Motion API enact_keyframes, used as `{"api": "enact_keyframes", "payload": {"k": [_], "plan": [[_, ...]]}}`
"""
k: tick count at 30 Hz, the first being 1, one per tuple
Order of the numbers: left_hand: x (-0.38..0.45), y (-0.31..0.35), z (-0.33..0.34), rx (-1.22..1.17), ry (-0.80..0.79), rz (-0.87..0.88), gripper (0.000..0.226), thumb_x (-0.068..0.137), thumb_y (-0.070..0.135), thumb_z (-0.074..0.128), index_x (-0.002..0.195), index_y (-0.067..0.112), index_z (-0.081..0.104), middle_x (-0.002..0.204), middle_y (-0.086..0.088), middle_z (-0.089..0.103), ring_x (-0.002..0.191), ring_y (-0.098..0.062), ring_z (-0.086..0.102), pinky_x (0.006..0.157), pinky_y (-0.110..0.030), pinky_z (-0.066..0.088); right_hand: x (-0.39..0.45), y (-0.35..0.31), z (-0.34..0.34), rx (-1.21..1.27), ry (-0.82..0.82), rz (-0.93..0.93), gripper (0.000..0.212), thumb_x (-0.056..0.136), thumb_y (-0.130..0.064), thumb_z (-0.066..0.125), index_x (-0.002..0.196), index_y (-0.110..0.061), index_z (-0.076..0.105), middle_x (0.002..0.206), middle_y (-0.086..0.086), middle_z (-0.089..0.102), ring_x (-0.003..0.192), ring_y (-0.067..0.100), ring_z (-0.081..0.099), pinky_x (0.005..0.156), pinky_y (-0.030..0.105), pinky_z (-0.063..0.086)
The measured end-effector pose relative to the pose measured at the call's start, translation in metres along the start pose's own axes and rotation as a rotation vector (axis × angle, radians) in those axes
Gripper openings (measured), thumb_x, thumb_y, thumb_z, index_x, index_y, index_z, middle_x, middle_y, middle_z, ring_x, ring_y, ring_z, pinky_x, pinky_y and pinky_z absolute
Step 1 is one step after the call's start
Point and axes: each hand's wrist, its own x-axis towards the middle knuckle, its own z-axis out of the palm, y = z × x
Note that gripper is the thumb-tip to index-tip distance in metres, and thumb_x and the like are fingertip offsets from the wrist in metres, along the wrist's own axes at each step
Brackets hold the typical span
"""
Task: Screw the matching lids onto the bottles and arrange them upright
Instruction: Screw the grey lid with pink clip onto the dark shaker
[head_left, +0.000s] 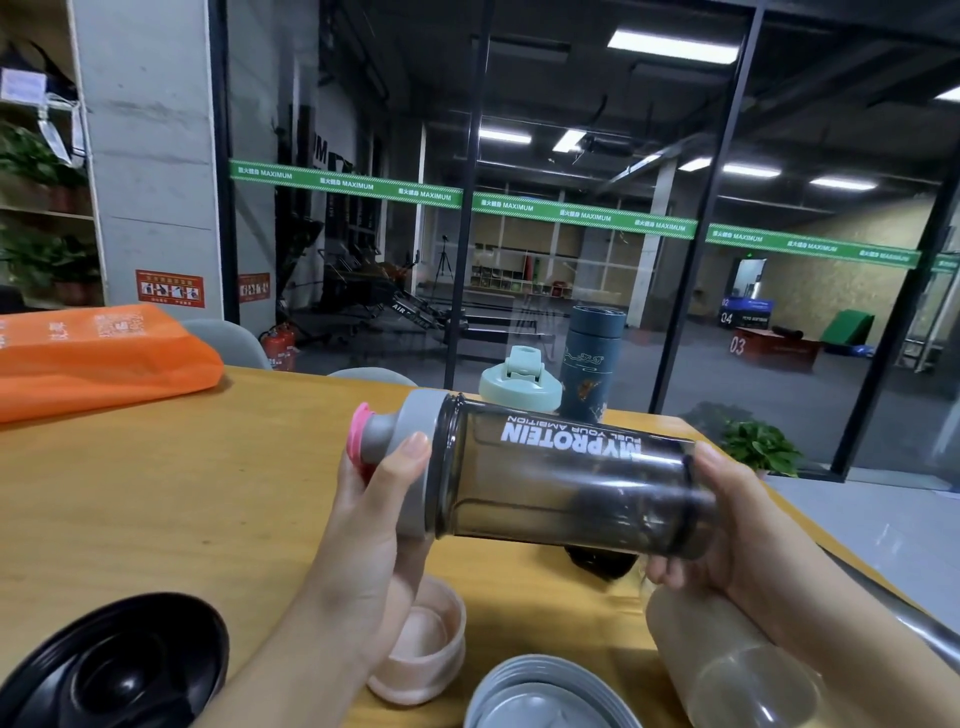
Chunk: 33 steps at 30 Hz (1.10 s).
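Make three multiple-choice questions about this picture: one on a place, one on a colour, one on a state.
1. Where does the dark blue flask stand?
A. at the far table edge
B. on the orange bag
C. in a hand

2. What colour is the cap on the shaker's grey lid?
A. green
B. pink
C. black

3. How is the smoky shaker bottle held?
A. upright
B. sideways between both hands
C. lying on the table

Answers: 1 A, it stands behind the mint lid. 2 B, the pink cap shows. 3 B, left hand at lid, right hand at base.
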Motion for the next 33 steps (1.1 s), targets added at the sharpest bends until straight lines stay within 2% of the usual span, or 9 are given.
{"api": "enact_keyframes", "payload": {"k": [3,7,11,13,15,17,20,26,33], "plan": [[0.000,-0.001,-0.001,0.007,-0.029,0.012,0.096,0.049,0.034,0.076,0.139,0.028,0.044,0.121,-0.002,0.068,0.095,-0.010,0.066,0.087,-0.028,0.053,-0.002,0.000,0.001,-0.100,0.006,-0.004,0.107,0.035,-0.090,0.061,0.099,-0.005,0.066,0.059,0.014,0.066,0.043,0.023,0.053,0.039,0.025,0.045],[0.001,-0.002,-0.003,0.004,-0.032,0.007,0.096,0.047,0.035,0.076,0.138,0.028,0.046,0.118,-0.003,0.070,0.091,-0.010,0.066,0.079,-0.025,0.056,-0.003,0.001,0.003,-0.128,0.005,0.032,0.072,0.069,-0.067,0.034,0.096,-0.007,0.063,0.060,0.009,0.068,0.043,0.022,0.054,0.038,0.025,0.040],[0.003,-0.003,-0.003,-0.009,-0.013,0.009,0.098,0.046,0.035,0.077,0.138,0.028,0.047,0.104,0.004,0.072,0.082,-0.006,0.068,0.065,-0.019,0.057,0.002,-0.002,0.007,-0.076,0.043,0.064,0.070,0.070,-0.064,0.035,0.104,-0.009,0.062,0.073,0.011,0.072,0.051,0.019,0.063,0.039,0.025,0.042],[0.004,-0.003,-0.003,-0.013,0.003,0.015,0.100,0.045,0.036,0.077,0.140,0.029,0.046,0.107,0.004,0.071,0.082,-0.006,0.067,0.064,-0.019,0.056,0.011,-0.005,0.006,-0.073,0.090,0.042,0.086,0.061,-0.074,0.050,0.115,-0.006,0.055,0.102,0.019,0.069,0.061,0.021,0.062,0.048,0.031,0.042],[0.006,-0.003,-0.004,-0.013,0.021,0.021,0.099,0.046,0.038,0.076,0.139,0.030,0.046,0.109,0.003,0.070,0.082,-0.006,0.067,0.063,-0.020,0.056,0.018,-0.004,0.005,-0.023,0.108,0.030,0.079,0.054,-0.049,0.078,0.119,-0.016,0.050,0.125,0.022,0.056,0.070,0.029,0.060,0.045,0.032,0.045],[0.007,-0.002,-0.005,-0.013,0.034,0.031,0.098,0.046,0.040,0.076,0.140,0.030,0.046,0.112,0.002,0.070,0.084,-0.007,0.067,0.064,-0.021,0.057,0.021,0.002,0.001,0.021,0.071,-0.025,0.068,0.046,-0.020,0.071,0.111,-0.028,0.053,0.110,0.008,0.065,0.064,0.033,0.066,0.030,0.028,0.045],[0.007,-0.001,-0.005,-0.003,0.054,0.051,0.098,0.047,0.044,0.075,0.140,0.031,0.046,0.110,0.004,0.071,0.084,-0.006,0.068,0.063,-0.020,0.057,0.019,0.012,-0.009,0.037,-0.001,-0.091,0.062,0.054,-0.004,0.059,0.109,-0.032,0.059,0.089,-0.003,0.072,0.062,0.033,0.069,0.030,0.028,0.046],[0.008,-0.001,-0.005,0.003,0.067,0.062,0.098,0.045,0.046,0.074,0.138,0.033,0.046,0.111,0.005,0.071,0.084,-0.004,0.069,0.066,-0.021,0.057,0.009,0.008,-0.009,0.006,-0.093,-0.091,0.069,0.052,-0.026,0.067,0.120,-0.022,0.057,0.099,0.023,0.067,0.060,0.033,0.064,0.040,0.026,0.048],[0.007,-0.002,-0.004,-0.035,0.089,0.064,0.070,0.064,0.027,0.078,0.129,0.036,0.052,0.101,0.008,0.073,0.080,-0.003,0.070,0.077,-0.027,0.054,0.004,0.006,-0.008,-0.114,-0.057,-0.035,0.070,0.053,-0.049,0.062,0.113,-0.012,0.057,0.098,0.023,0.066,0.050,0.028,0.056,0.041,0.024,0.045]]}}
